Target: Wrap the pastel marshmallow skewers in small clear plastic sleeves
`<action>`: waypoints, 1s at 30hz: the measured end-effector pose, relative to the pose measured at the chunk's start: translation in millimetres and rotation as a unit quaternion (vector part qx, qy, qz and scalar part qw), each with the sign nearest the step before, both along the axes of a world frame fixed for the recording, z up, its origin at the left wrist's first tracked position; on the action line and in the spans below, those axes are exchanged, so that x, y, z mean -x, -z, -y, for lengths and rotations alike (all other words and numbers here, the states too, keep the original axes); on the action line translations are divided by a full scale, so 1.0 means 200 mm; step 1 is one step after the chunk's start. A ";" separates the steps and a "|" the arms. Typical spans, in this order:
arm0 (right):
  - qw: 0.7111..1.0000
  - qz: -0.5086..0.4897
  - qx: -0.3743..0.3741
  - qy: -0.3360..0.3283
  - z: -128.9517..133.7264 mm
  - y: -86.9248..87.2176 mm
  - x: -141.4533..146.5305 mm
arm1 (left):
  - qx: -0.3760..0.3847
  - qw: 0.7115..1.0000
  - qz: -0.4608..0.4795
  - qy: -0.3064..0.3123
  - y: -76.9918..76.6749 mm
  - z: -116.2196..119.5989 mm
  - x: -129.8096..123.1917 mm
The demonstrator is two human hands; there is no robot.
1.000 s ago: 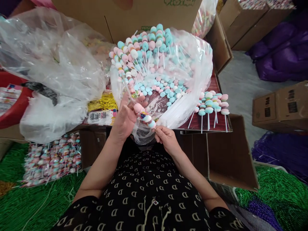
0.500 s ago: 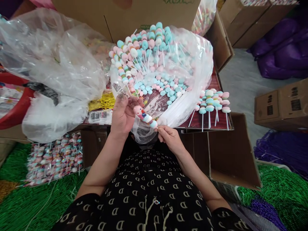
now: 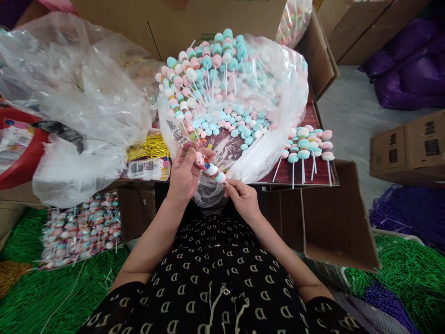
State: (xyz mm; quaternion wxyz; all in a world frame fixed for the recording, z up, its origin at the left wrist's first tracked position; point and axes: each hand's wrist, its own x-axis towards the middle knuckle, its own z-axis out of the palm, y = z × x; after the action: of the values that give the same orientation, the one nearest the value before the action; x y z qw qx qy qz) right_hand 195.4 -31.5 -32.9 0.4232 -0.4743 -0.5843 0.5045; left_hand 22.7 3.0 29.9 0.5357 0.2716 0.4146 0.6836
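Head view, pink-and-blue candy skewer [image 3: 209, 167], left hand [image 3: 184, 175] gripping one end, right hand [image 3: 243, 200] pinching the other

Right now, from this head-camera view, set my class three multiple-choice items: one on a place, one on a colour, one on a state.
1. Where does the row of candy skewers lie?
A) on the dark red board beside the clear plastic bag
B) in the red basin
C) on the green tinsel

2. What colour are that row's sticks?
A) green
B) purple
C) white

3. What is the right hand doing?
A) resting flat on a carton
B) pinching a candy skewer near its end
C) gathering the bag shut

Answers:
1. A: the row stands out on the board, right of the bag.
2. C: pale sticks show below the candy.
3. B: its fingertips meet at the skewer's end.
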 end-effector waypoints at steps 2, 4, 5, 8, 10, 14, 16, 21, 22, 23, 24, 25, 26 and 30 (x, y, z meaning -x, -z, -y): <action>1.000 -0.017 0.020 -0.010 0.00 0.00 0.00 | 0.002 1.000 -0.003 0.003 0.02 0.01 -0.01; 0.998 -0.024 0.032 -0.040 0.00 0.01 0.01 | 0.006 1.000 -0.001 0.009 0.03 0.02 -0.01; 0.998 -0.024 0.035 -0.054 0.00 0.00 0.01 | 0.006 1.000 0.002 0.011 0.04 0.03 -0.02; 0.997 -0.013 0.035 -0.069 0.00 0.00 0.01 | 0.005 1.000 0.006 0.010 0.04 0.04 -0.02; 0.997 -0.006 0.029 -0.071 0.00 0.00 0.01 | 0.012 1.000 0.007 0.013 0.03 0.05 -0.02; 0.997 -0.035 0.034 -0.064 0.00 0.00 0.01 | 0.014 0.998 0.018 0.051 0.03 0.05 -0.01; 0.995 -0.054 0.056 -0.063 0.00 -0.02 0.02 | 0.016 0.998 0.026 0.062 0.04 0.04 -0.01; 0.985 -0.080 0.115 -0.101 0.00 -0.07 0.06 | 0.052 0.995 0.023 0.081 0.05 0.04 -0.02; 0.985 -0.079 0.113 -0.101 0.00 -0.07 0.06 | 0.051 0.995 0.022 0.087 0.05 0.05 -0.01; 0.987 -0.076 0.106 -0.093 0.00 -0.06 0.06 | 0.048 0.994 0.023 0.094 0.04 0.05 -0.01; 0.989 -0.073 0.097 -0.082 0.00 -0.05 0.05 | 0.041 0.994 0.027 0.100 0.03 0.05 0.00; 0.991 -0.068 0.088 -0.070 -0.01 -0.04 0.04 | 0.032 0.994 0.033 0.103 0.02 0.05 0.02; 0.993 -0.063 0.080 -0.061 -0.01 -0.03 0.03 | 0.022 0.994 0.040 0.101 0.02 0.05 0.03; 0.995 -0.048 0.070 -0.056 -0.01 0.01 0.01 | 0.021 0.997 0.052 0.044 0.03 0.00 0.04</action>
State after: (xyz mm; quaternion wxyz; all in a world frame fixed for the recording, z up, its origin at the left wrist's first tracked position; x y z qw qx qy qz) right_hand 193.4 -28.8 -34.4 0.3875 -0.4444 -0.5525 0.5891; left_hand 14.4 3.0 24.8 0.5920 0.2424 0.3884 0.6633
